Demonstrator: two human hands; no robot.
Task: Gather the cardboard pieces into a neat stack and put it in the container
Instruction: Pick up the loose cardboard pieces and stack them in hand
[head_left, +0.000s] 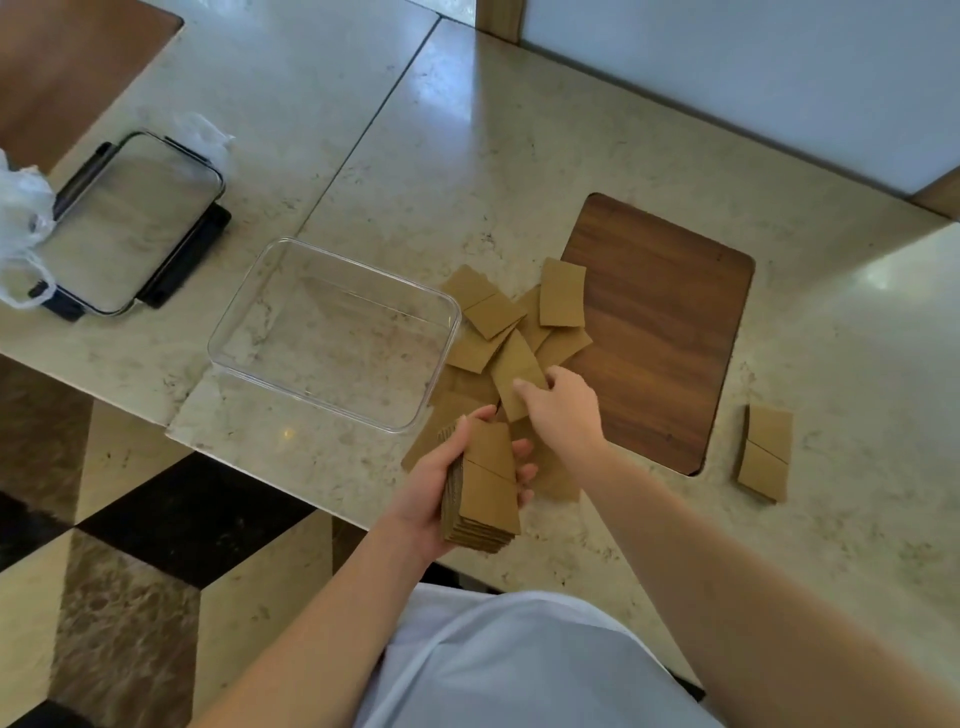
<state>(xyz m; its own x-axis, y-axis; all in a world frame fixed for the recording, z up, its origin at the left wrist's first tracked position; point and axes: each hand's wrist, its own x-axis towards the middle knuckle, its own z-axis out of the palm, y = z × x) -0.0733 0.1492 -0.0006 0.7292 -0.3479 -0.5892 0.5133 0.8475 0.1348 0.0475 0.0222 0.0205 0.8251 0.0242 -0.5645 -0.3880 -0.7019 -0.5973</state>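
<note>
While my left hand (441, 478) grips a squared-up stack (485, 488) of cardboard pieces low in the middle of the frame, its fingers (524, 467) curled round the far long edge, my right hand (563, 410) reaches just past it. Its fingers (524, 387) pinch the near end of one loose piece (514, 379).

I judge the gathering roughly half done. A loose pile (519, 322) of overlapping pieces lies beyond my hands, centre frame, some of them touching the right wall of the clear container (363, 273). A small second stack (763, 452) sits well apart at the right. The container, left of the pile, holds nothing, so all the placing is left to do.

Farther out, the lid (130, 223) lies at the left of the frame beside a plastic bag (21, 218), so the container's mouth is open. A dark wooden inlay (660, 322) in the table (519, 156) runs under the pile's right edge. The main nuisance, I think, is the overlap: lifting one piece may drag its neighbours.
</note>
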